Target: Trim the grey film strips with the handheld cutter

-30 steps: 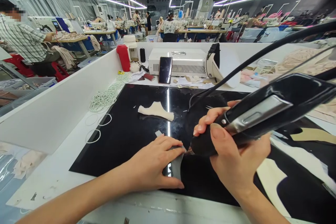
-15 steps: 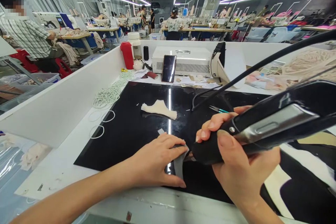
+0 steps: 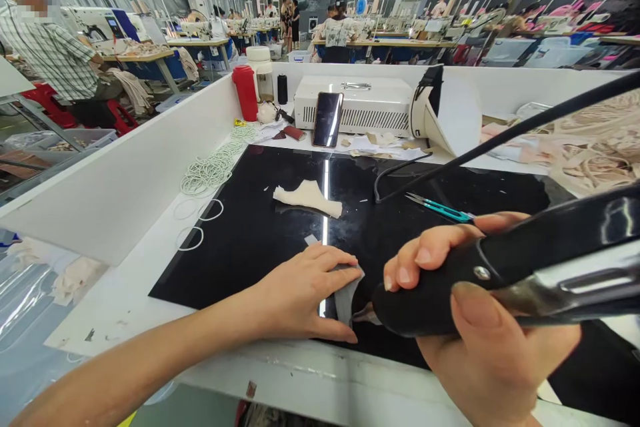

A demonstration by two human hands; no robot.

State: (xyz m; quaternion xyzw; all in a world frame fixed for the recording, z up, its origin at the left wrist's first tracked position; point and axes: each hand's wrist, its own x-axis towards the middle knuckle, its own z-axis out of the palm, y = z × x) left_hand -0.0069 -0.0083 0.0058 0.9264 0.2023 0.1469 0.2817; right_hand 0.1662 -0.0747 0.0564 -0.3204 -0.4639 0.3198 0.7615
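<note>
My left hand (image 3: pixel 315 293) lies spread on a small grey piece of fabric (image 3: pixel 345 297) on the black mat (image 3: pixel 240 247), its thumb apart from the fingers. The hand covers part of that piece. My right hand (image 3: pixel 490 320) is wrapped around a black corded hand tool (image 3: pixel 435 300) with a silver metal strip; its exact kind does not show. The tool's rounded end is just right of the grey piece, and a thin tip at the fabric is partly hidden. Farther back on the mat lies a cream fabric piece (image 3: pixel 307 198).
Teal-handled thread snips (image 3: pixel 440 209) lie near the tool's black cord (image 3: pixel 480 150). Behind the mat stand a phone (image 3: pixel 328 119), a white metal box (image 3: pixel 370 107) and a red cup (image 3: pixel 245 93). Pale green elastic cord (image 3: pixel 207 170) is heaped left. A co-worker (image 3: pixel 55 53) sits beyond the partition.
The view has shifted slightly. My right hand and the black tool appear lower and farther right, showing more of the snips. My left hand stays on the grey fabric.
</note>
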